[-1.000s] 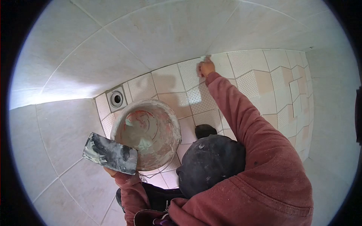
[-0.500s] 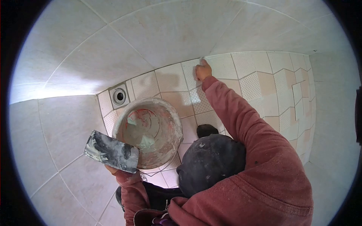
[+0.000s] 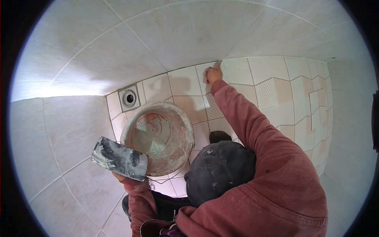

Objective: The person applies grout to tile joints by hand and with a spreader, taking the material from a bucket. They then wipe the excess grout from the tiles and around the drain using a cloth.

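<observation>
My left hand is closed beneath a black grout float, its flat face up and smeared with pale grout. Most of those fingers are hidden under the float. The float's right end meets or overlaps the left rim of a grout-coated bucket, and some pale grout lies inside. Farther off, my right hand stretches one finger to the joint between the tiled floor and the wall. Its other fingers are curled, and nothing shows in them.
A square floor drain with a round dark hole lies behind the bucket, near the corner. My bent knee and dark shoe are right of the bucket. Tiled walls enclose the floor on several sides.
The view has shifted slightly, so most things sit a little farther right. My right fingertip has moved slightly left along the wall joint relative to the tiles. The left hand still holds the float.
</observation>
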A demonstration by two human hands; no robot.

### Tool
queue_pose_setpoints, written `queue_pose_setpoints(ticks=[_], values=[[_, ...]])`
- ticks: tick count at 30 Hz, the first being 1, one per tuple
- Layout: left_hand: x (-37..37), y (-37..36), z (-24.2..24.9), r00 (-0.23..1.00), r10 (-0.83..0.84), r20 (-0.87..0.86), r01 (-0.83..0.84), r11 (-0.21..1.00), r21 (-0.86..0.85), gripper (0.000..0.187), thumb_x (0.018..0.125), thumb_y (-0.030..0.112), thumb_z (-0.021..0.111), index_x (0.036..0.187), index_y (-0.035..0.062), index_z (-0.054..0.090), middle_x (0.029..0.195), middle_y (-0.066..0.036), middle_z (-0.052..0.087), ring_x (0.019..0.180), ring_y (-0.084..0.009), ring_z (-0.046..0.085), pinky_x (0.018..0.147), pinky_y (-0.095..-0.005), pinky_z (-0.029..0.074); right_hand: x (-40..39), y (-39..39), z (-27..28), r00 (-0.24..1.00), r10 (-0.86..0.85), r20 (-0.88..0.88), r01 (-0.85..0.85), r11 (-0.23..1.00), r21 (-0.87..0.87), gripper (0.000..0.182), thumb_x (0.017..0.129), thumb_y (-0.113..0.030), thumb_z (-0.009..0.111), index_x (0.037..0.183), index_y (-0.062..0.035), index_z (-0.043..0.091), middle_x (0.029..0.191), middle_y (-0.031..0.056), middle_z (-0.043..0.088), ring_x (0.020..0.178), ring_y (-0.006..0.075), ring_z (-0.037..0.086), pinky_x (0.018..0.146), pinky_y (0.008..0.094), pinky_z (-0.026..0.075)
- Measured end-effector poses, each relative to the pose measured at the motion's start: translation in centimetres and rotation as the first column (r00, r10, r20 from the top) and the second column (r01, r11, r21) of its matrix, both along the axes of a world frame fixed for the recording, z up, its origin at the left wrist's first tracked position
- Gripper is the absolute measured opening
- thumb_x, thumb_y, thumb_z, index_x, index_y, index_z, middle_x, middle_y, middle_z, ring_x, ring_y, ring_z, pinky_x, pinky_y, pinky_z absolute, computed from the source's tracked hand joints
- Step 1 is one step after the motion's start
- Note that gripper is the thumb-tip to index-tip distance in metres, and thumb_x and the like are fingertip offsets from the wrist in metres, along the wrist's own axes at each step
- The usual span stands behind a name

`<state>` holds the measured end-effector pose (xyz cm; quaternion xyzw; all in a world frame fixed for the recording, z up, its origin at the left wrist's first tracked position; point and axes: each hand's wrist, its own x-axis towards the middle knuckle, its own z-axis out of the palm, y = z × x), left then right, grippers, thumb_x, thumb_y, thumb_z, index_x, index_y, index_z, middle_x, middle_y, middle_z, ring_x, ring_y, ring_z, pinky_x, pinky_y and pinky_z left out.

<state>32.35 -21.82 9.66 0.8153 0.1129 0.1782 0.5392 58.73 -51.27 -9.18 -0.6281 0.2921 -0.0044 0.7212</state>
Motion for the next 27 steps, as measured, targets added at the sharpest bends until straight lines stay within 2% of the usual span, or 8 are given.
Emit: queue_pose_setpoints(ticks=[5,10,13,15,16,19,24,27], values=[[0.4,-0.4,0.0,0.992,-0.126,-0.017,0.125,0.947,0.297,0.044,0.087,0.017,0.054,0.127,0.0096,0.038,0.099,-0.003,0.051,0.081,-0.0147,0.051,0.070,-0.0306,0.048,1.0,2.3,-0.8,0.936,0.308,-0.168,-0.350,0.786,-0.509,0.075,0.077,-0.008,0.051,0.142,-0.0021,0.015,0.073,0.0181,0.061,0.053,0.0233,0.058,0.047,0.0362,0.047],[-1.5,3.8,-4.3,0.982,0.169,-0.082,-0.186,0.820,-0.542,0.033,0.092,0.021,0.049,0.119,0.0016,0.048,0.106,-0.009,0.058,0.090,-0.0209,0.060,0.076,-0.0341,0.052,-0.4,-1.3,-1.0,0.972,0.228,-0.048,-0.217,0.813,-0.541,0.071,0.077,-0.018,0.051,0.136,0.0083,0.022,0.095,0.0316,0.060,0.075,0.0362,0.063,0.066,0.0400,0.051],[-1.6,3.9,-5.0,0.959,0.265,-0.096,-0.272,0.784,-0.558,0.033,0.092,0.021,0.049,0.118,0.0018,0.048,0.106,-0.009,0.058,0.089,-0.0210,0.060,0.076,-0.0345,0.052,-0.4,-1.6,2.4,0.983,0.078,-0.169,-0.103,0.983,-0.150,0.065,0.081,-0.020,0.048,0.137,0.0027,0.024,0.100,0.0313,0.059,0.090,0.0357,0.061,0.080,0.0426,0.048],[-1.6,3.4,-4.9,0.962,0.255,-0.093,-0.261,0.777,-0.573,0.033,0.092,0.021,0.049,0.118,0.0018,0.048,0.106,-0.009,0.058,0.089,-0.0211,0.060,0.076,-0.0346,0.052,1.1,-0.4,-1.9,1.000,0.017,-0.002,-0.017,0.963,-0.269,0.069,0.075,-0.005,0.048,0.138,0.0056,0.021,0.061,0.0111,0.055,0.040,0.0193,0.049,0.035,0.0324,0.039],[-1.6,3.1,-4.8,0.965,0.248,-0.085,-0.249,0.770,-0.587,0.033,0.092,0.022,0.049,0.118,0.0018,0.048,0.106,-0.009,0.058,0.089,-0.0211,0.060,0.076,-0.0346,0.052,3.4,-0.8,-12.8,0.963,0.244,0.111,-0.133,0.794,-0.593,0.071,0.075,-0.004,0.048,0.138,0.0060,0.018,0.060,0.0112,0.055,0.041,0.0186,0.050,0.034,0.0321,0.039],[-1.5,2.8,-3.6,0.970,0.236,-0.053,-0.217,0.755,-0.618,0.033,0.092,0.022,0.049,0.119,0.0018,0.048,0.107,-0.009,0.058,0.089,-0.0211,0.060,0.076,-0.0347,0.052,2.8,-0.5,-13.0,0.954,0.292,0.070,-0.199,0.790,-0.580,0.067,0.077,-0.004,0.050,0.136,0.0063,0.020,0.060,0.0109,0.055,0.043,0.0184,0.050,0.034,0.0327,0.040],[-0.9,1.7,-2.4,0.980,0.195,-0.040,-0.170,0.719,-0.674,0.034,0.092,0.022,0.048,0.119,0.0018,0.047,0.107,-0.010,0.058,0.089,-0.0212,0.060,0.076,-0.0348,0.052,2.4,-1.7,-5.0,0.996,0.068,0.050,-0.064,0.995,-0.071,0.056,0.080,-0.008,0.052,0.131,0.0024,0.029,0.063,0.0121,0.056,0.044,0.0191,0.051,0.034,0.0333,0.041],[-1.4,2.7,-3.5,0.982,0.174,-0.074,-0.185,0.801,-0.570,0.034,0.093,0.023,0.047,0.120,0.0019,0.047,0.107,-0.010,0.058,0.089,-0.0217,0.060,0.076,-0.0350,0.052,0.9,-1.1,-4.5,0.974,0.219,-0.051,-0.222,0.903,-0.367,0.057,0.075,-0.017,0.052,0.126,0.0038,0.036,0.092,0.0286,0.062,0.088,0.0420,0.060,0.081,0.0456,0.046]])
